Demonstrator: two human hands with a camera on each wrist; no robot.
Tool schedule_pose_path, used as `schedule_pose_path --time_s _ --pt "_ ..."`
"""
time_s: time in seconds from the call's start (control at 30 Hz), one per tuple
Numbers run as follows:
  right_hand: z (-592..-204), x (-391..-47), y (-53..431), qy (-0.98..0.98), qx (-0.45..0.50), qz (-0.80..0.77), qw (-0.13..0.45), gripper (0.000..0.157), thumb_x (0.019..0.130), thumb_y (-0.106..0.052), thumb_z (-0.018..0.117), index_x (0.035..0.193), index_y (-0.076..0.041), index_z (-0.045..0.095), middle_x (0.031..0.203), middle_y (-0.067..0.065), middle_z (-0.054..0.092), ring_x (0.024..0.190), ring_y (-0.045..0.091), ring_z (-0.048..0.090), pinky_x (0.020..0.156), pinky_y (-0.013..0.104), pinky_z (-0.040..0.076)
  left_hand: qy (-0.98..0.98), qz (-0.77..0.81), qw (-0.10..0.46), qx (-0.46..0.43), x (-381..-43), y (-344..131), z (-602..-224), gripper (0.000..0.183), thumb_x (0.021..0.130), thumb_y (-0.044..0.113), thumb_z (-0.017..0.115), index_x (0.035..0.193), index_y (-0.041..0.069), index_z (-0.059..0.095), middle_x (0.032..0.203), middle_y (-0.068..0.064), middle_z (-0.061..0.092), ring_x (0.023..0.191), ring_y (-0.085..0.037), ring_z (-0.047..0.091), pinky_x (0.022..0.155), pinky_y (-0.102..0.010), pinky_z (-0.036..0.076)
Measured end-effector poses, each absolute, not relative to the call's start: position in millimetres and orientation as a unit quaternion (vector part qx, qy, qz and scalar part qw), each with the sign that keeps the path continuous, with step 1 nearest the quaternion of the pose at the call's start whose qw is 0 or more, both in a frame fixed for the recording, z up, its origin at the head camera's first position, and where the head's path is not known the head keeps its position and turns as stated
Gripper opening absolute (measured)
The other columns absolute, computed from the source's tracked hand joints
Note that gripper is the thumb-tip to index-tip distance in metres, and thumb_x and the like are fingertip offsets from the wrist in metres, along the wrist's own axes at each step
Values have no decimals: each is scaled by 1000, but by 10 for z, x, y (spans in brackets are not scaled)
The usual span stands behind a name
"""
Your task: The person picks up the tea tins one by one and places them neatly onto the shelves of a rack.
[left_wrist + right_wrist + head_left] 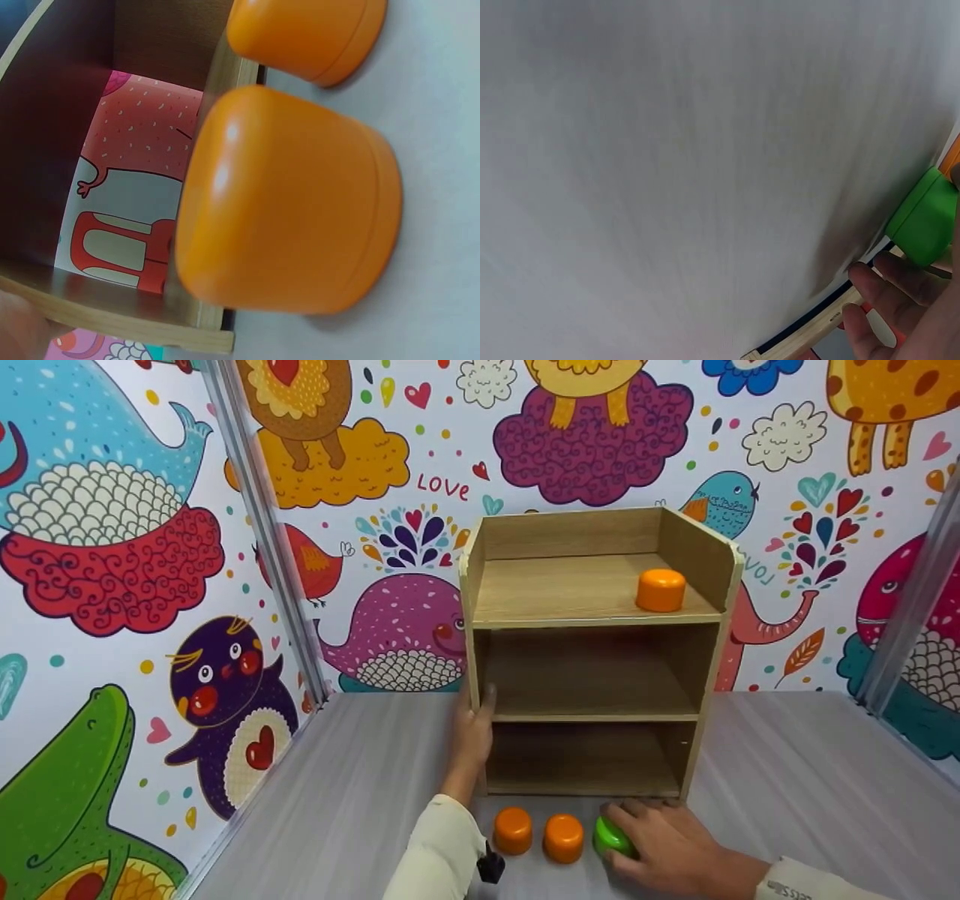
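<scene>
A three-level wooden shelf (592, 711) stands upright. My left hand (472, 739) grips the front edge of its left side panel, the thumb on the inner side and the other fingers hidden behind. In front of the shelf, my right hand (667, 844) holds a green round-topped plastic cylinder (609, 835) between thumb and fingers, low at the table. The right wrist view shows the green cylinder (926, 217) at its right edge, partly covered by the hand. Left of it stand two orange round-topped cylinders, the nearer-to-green one (563, 838) and a left one (513, 831).
Another orange cylinder (661, 590) sits on the shelf's top level, towards the right side. Grey tabletop (810, 780) extends on both sides of the shelf. Printed cartoon panels (420, 630) with metal posts enclose the back and sides.
</scene>
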State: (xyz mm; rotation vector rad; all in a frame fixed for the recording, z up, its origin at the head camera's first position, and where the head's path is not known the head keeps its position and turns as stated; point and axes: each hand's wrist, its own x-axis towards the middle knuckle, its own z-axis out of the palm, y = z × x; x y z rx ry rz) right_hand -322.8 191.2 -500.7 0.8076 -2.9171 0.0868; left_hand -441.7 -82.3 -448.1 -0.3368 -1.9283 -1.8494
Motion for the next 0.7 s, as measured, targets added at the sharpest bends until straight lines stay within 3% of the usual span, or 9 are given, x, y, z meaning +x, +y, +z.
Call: schedule_pose_path --time_s 0.17,0.4,0.7 --pt "-5024 -3238 1906 -960 270 28 62 46 85 -69 45 111 -32 54 75 -16 43 59 4 39 47 24 28 -698 -671 219 -122 -4403 -830 -4457 62 95 41 50 150 27 23 154 1 24 142 -18 19 116 -42 16" --pt "-5037 -3243 1887 -964 261 24 50 49 84 -69 47 113 -30 54 73 -16 43 59 4 40 46 24 29 -697 -670 219 -131 -4155 -819 -4243 61 98 29 50 150 15 23 153 -9 26 141 -25 22 115 -45 19" --pt "-5050 -3253 1869 -964 261 20 54 50 83 -68 49 112 -29 54 73 -16 44 59 5 40 46 24 29 -698 -669 220 -132 -4112 -808 -4213 59 98 27 49 150 16 24 153 -8 27 141 -22 23 115 -42 19"
